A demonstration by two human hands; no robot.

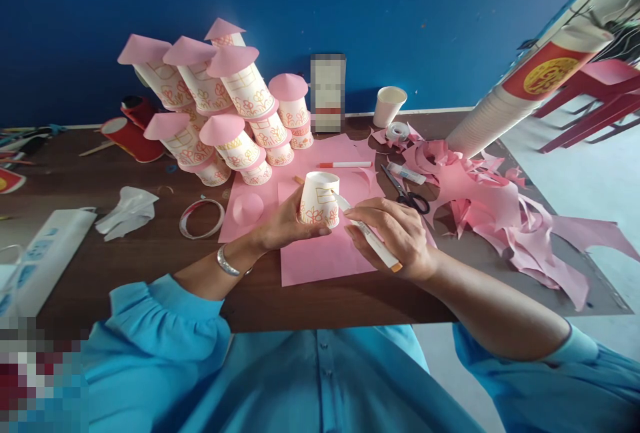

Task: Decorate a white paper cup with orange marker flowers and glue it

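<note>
My left hand (285, 223) is wrapped round a white paper cup (319, 203), which stands upside down in my grip above the pink paper. Red and orange flowers run along the cup's lower part, with a yellow outlined rectangle above them. My right hand (397, 236) grips a white felt-tip marker (373, 243) with an orange end. The marker's tip is at the cup's side, beside the rectangle. Beneath both hands lie pink paper sheets (310, 266). A small pink paper cone (249, 209) rests to the left of my left hand.
Decorated cup towers with pink cone roofs (233, 63) stand at the back left. Scissors (405, 193), a red marker (345, 165) and pink scraps (490, 206) lie on the right side. A tall cup stack (493, 116) leans there. A tape roll (201, 219) sits left.
</note>
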